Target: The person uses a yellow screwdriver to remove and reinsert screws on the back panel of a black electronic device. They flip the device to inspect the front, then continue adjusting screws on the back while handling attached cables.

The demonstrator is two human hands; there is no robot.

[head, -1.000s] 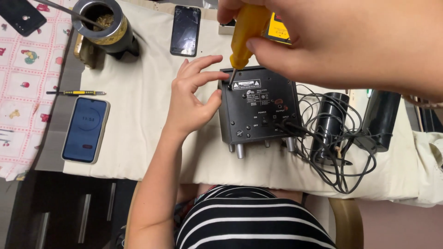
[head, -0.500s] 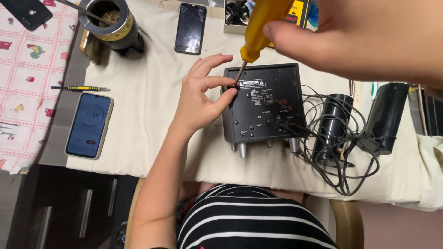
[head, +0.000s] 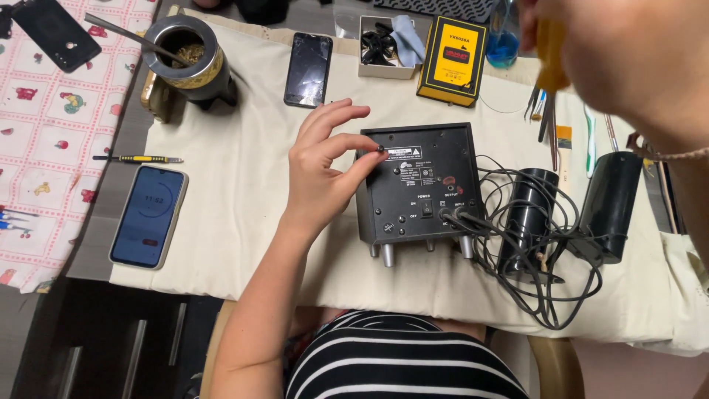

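On a cream cloth over the table, a black speaker box lies back panel up, serving as the landmark. At its upper left corner, the left hand pinches a small black screw between thumb and forefinger. Above and right of the box, the right hand, blurred and close to the camera, grips a yellow-handled screwdriver. Right of the box stand 2 black cylindrical speakers amid tangled cables. Far left of the box lies a smartphone with a lit screen.
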